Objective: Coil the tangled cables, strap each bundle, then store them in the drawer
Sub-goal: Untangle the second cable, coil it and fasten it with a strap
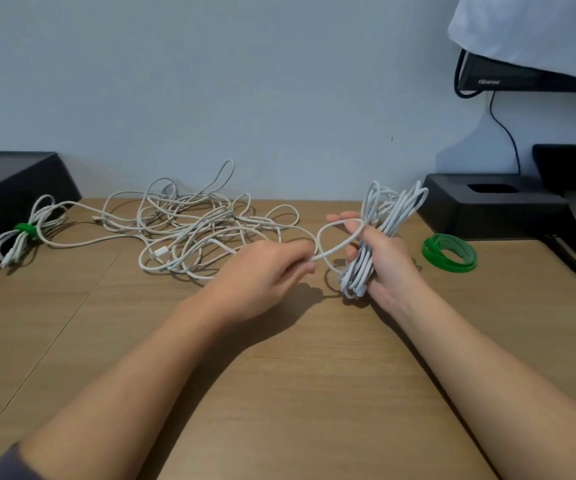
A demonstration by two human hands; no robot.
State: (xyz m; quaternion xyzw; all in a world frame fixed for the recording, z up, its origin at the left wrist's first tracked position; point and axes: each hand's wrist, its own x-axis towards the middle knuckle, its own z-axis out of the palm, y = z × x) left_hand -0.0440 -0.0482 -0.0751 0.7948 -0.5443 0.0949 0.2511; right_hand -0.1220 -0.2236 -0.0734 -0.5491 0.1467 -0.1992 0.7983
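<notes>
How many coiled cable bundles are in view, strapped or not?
2. One strapped bundle, bound with a green strap, lies at the desk's far left. One unstrapped bundle is gripped in the right hand. The remaining cable is a loose tangle; none seem hidden.

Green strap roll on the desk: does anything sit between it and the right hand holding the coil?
Nothing visible does. The roll of green strap lies on bare wooden desk just right of the right hand, which grips the coiled white cable bundle; the tangled white cables lie on the opposite side.
</notes>
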